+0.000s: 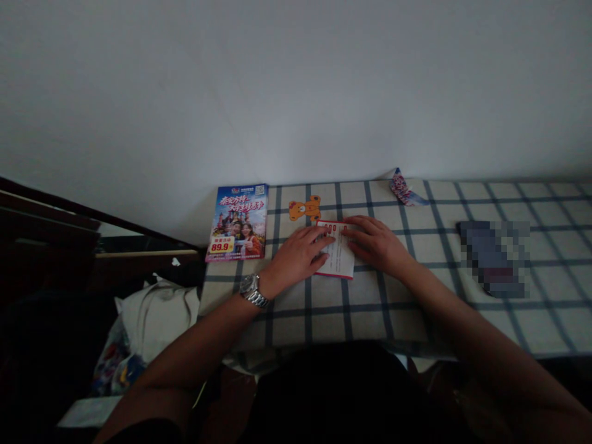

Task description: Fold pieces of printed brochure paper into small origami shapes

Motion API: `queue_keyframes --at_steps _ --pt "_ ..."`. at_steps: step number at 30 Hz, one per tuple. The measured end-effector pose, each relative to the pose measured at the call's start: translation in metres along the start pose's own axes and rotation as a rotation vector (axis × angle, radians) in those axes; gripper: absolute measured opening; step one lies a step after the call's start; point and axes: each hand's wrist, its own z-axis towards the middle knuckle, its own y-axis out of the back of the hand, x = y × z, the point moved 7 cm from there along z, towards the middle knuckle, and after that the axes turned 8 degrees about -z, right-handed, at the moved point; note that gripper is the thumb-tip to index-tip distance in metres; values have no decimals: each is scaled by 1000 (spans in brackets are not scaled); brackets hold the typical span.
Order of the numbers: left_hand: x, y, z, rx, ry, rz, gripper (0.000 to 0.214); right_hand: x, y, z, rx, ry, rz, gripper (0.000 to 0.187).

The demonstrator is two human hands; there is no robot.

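Note:
A small white paper leaflet with red edges (341, 264) lies flat on the checked tablecloth (287, 320), with red print along its top and lines of small text below. From the left, my left hand (296, 258) rests on it with fingers stretched out; a metal-band watch (252, 290) circles that wrist. My right hand (377, 245) lies along the right edge, its fingertips touching the paper near the top. Both hands look open, palms down. Just above the leaflet is an orange bear figure (305, 208); whether it is printed or loose I cannot tell.
A colourful flyer (238, 240) marked 89.9 lies at the table's left end. Near the wall (324, 92) sits a folded colourful paper strip (403, 188). A pixelated dark object (493, 259) is on the right. White bags (157, 314) stand left of the table.

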Motion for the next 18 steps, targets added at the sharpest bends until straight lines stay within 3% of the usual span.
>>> queue_keyframes --at_steps 13,18 --pt "-17 5 8 16 10 134 39 -1 0 -17 -18 -14 -63 30" --pt "-24 -2 15 -14 -3 120 36 -2 -2 -18 -14 -29 -43 29"
